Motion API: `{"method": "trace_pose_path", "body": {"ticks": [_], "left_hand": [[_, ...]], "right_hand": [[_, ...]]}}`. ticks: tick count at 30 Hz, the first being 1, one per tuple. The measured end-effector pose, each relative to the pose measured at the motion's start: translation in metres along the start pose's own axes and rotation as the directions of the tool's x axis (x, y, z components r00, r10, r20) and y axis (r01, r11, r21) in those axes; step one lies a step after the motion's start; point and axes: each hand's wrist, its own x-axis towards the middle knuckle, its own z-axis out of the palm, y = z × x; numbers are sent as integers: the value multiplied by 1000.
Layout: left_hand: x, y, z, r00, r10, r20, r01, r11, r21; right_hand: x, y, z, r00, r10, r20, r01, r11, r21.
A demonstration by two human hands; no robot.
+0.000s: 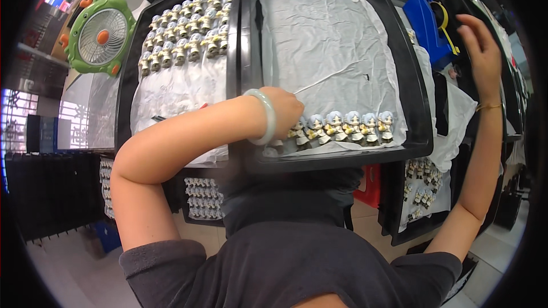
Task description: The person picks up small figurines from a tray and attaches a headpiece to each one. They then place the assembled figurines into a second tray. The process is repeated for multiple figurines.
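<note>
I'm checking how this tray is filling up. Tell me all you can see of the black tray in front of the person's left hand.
The black tray, plastic by its look, lies flat with a raised rim, lined with crumpled white paper. One row of small pale-haired figurines stands along its near edge; the remaining paper is bare. The left hand rests at the row's left end.

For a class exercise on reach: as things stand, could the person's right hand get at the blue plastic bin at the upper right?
Probably yes: the right hand is raised just beside the blue plastic bin, open, with nothing between them.
</note>
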Motion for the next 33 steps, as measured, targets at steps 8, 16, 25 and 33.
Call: {"method": "trace_pose_path", "body": {"ticks": [8, 16, 25, 33], "left_hand": [[-36, 8, -13, 900, 35, -435, -57, 998, -37], [-97, -37, -11, 766, -331, -551, -541, 130, -831], [-90, -47, 14, 774, -249, -582, -627, -420, -656], [-91, -38, 21, 732, -243, -636, -681, -244, -690]], "right_hand": [[3, -124, 117, 917, -329, 225, 245, 910, 333], [-19, -120, 153, 819, -64, 571, -369, 703, 608], [-21, -113, 160, 756, -34, 653, -394, 773, 497], [-17, -112, 159, 730, -92, 677, -317, 831, 456]]}}
